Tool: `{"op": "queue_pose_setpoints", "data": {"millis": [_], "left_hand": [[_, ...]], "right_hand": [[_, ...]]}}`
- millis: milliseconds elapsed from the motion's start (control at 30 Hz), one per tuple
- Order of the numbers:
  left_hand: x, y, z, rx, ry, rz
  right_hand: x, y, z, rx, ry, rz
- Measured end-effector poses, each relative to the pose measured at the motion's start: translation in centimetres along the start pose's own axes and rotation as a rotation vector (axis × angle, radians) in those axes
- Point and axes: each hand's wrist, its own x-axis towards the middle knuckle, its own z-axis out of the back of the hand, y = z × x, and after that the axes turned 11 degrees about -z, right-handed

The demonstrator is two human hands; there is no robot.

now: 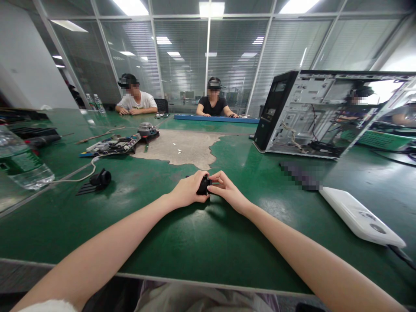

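Observation:
Above the green table, near its middle, I hold a small black part. My left hand is wrapped around it, thumb below and fingers over the top. The fingertips of my right hand pinch at its right side. Much of the part lies hidden behind my fingers, so its exact kind does not show. To the left on the table lies a black piece with a round end and flat slats.
At left are a water bottle, a pale cable and a circuit board beside a fan-like cooler. An open computer case and a white device are at right. Two people sit across.

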Motion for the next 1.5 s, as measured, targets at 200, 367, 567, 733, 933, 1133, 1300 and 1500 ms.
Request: {"op": "queue_pose_setpoints", "data": {"millis": [200, 367, 567, 733, 933, 1133, 1300, 1500], "left_hand": [[0.04, -0.09, 0.11, -0.025, -0.001, 0.009], [0.11, -0.22, 0.22, -0.042, 0.002, 0.013], [0.08, -0.35, 0.36, -0.027, 0.015, 0.015], [0.01, -0.29, 0.29, -0.021, 0.014, 0.019], [0.05, -0.3, 0.35, -0.037, 0.007, 0.016], [0.12, -0.4, 0.52, -0.038, 0.016, 0.02], [0.03, -0.31, 0.39, -0.033, 0.018, 0.028], [0.04, -0.23, 0.21, -0.022, 0.009, 0.017]], "right_hand": [[-0.01, 0.01, -0.12, -0.02, -0.012, 0.005], [0.05, -0.22, 0.04, -0.079, -0.059, -0.043], [0.0, -0.02, 0.05, -0.069, -0.034, -0.048], [-0.03, 0.19, -0.12, -0.014, -0.019, -0.006], [-0.07, 0.04, -0.08, -0.039, -0.02, 0.0], [0.1, -0.31, 0.11, -0.09, -0.065, -0.037], [-0.06, 0.05, 0.02, -0.048, -0.02, -0.032], [-0.14, 0.22, -0.01, -0.026, -0.03, 0.003]]}}
